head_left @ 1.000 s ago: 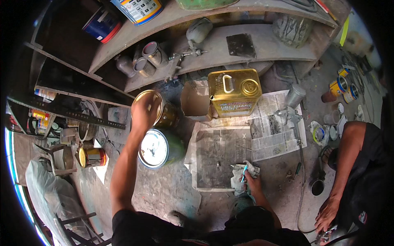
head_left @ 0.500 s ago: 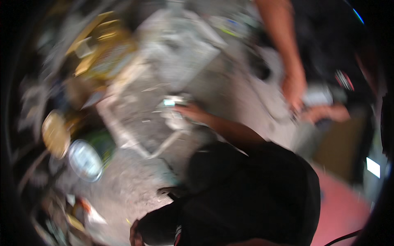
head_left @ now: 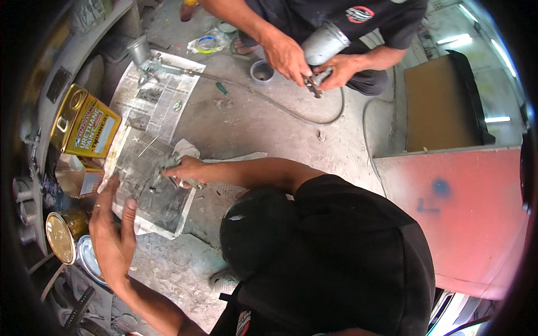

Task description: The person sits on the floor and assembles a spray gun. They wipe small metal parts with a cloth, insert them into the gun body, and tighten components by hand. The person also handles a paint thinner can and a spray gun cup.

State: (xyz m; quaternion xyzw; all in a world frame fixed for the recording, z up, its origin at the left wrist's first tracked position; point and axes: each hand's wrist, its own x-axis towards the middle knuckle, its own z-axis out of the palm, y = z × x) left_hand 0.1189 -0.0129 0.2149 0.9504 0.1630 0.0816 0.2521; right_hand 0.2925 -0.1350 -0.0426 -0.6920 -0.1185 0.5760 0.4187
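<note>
left hand (head_left: 114,243) off gold-lidded can (head_left: 60,238), unclenched near paper (head_left: 129,168) edge; right hand (head_left: 190,169), grip unclear

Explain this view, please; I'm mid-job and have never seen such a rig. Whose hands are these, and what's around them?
There is no machine: a person works barehanded. The left of two head-worn fisheye cameras looks down, so straight edges bend. The left hand is open, with nothing visible in it. The right hand is over a dark sheet on the floor; what it grips is hard to tell. Nearby are newspaper, a rectangular gold can and a round gold-lidded tin. Opposite, a co-worker holds a tool with a grey cup.
</note>
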